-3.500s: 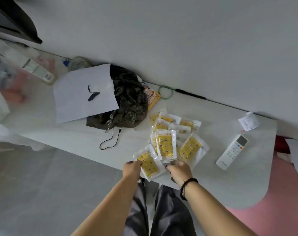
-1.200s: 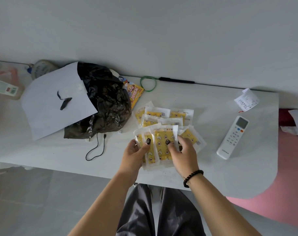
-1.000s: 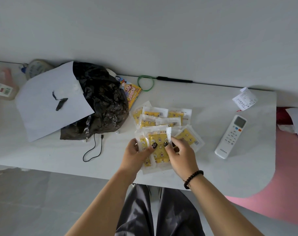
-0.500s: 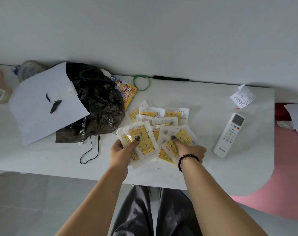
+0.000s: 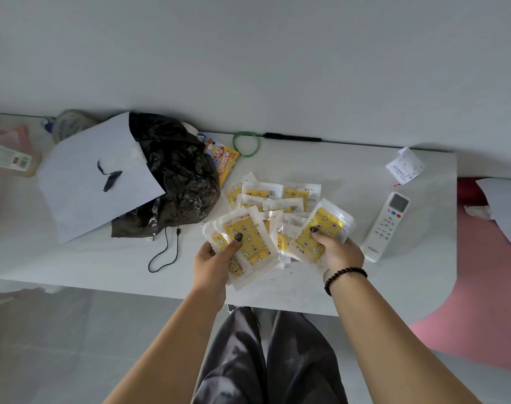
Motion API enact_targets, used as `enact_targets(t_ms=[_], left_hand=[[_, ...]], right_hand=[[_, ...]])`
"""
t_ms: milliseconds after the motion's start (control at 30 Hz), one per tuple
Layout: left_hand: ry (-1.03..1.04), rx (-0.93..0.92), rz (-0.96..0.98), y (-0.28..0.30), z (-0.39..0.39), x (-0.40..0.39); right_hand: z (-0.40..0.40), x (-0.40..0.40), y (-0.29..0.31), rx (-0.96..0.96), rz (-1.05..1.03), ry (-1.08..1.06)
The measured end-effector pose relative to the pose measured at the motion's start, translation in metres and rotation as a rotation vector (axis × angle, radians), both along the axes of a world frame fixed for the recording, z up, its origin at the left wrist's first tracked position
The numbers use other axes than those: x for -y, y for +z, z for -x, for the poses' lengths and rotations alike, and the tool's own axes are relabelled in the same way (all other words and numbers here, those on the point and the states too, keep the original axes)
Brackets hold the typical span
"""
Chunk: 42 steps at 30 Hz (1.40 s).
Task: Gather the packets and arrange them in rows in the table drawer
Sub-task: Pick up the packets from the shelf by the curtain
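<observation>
Left hand [image 5: 212,262]: grips a small stack of packets [image 5: 245,243], thumb on top.
Right hand [image 5: 337,253]: pinches one packet [image 5: 321,228].
Loose packets [image 5: 273,199]: overlapping on bench [image 5: 321,284], count unclear.
Drawer: hidden.

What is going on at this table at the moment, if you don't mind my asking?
A person is gathering clear plastic packets with yellow patterned inserts from a white table. The left hand holds a small fan of packets with the thumb on top, and the right hand pinches another packet. More loose packets lie on the table beyond the hands, beside a crumpled black plastic bag. A white remote control lies to the right. No drawer is in view.
</observation>
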<state>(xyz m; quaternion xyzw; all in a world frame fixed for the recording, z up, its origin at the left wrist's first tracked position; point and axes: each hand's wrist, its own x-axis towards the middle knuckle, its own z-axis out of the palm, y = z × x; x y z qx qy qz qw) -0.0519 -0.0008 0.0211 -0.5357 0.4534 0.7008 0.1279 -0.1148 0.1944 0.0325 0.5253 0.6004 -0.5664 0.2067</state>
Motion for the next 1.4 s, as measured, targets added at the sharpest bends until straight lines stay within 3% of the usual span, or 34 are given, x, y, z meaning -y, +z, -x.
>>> enact_targets(t_ms=[167, 467, 733, 867, 1033, 1400], left_hand=[[0.078, -0.044, -0.071, 0.042, -0.001, -0.006], [0.160, -0.168, -0.201, 0.145, -0.014, -0.039], [0.186, -0.227, -0.151, 0.207, -0.032, -0.065], [0.278, -0.283, -0.210, 0.233, -0.039, -0.068], [0.387, -0.370, -0.267, 0.264, -0.055, -0.050], [0.549, -0.579, -0.091, 0.308, -0.172, 0.055]], right_hand=[[0.001, -0.003, 0.049, -0.135, 0.321, -0.169], [0.003, -0.026, 0.177, -0.213, 0.757, -0.187], [-0.016, -0.028, 0.267, -0.035, 0.985, -0.034], [-0.021, -0.012, 0.300, 0.047, 0.915, 0.098], [-0.020, 0.013, 0.321, -0.039, 0.732, 0.188], [-0.109, 0.138, 0.327, -0.267, 0.403, 0.730]])
